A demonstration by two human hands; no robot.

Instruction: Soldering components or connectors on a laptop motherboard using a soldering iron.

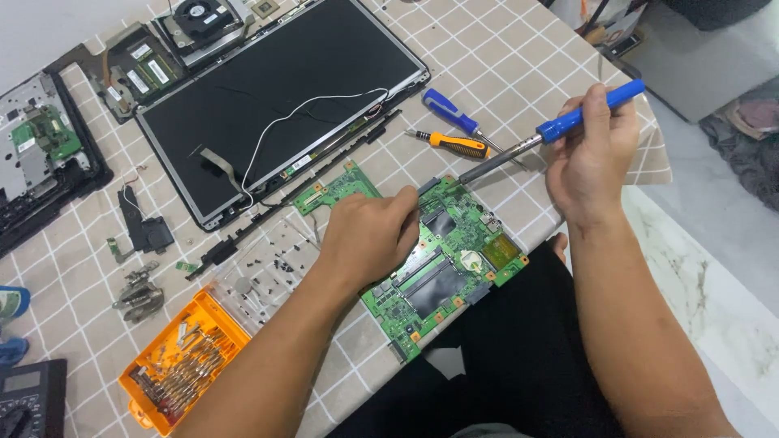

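Right hand (pixel 591 154) grips a blue-handled soldering iron (pixel 545 134), its tip touching the green circuit board (pixel 442 255) just beside the left hand (pixel 369 235), whose fingers curl shut, pressing on the board at the table (pixel 519 57) edge.

The circuit board (pixel 446 259) lies on the tabletop (pixel 519 65) before me. The screen panel (pixel 276 97) lies behind it, two screwdrivers (pixel 454 130) right of that panel, the bit case (pixel 182 361) left of the board.

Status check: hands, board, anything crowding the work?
Left hand pressing on green circuit board. Right hand grips blue-handled iron, tip at board edge. Two screwdrivers lie beside.
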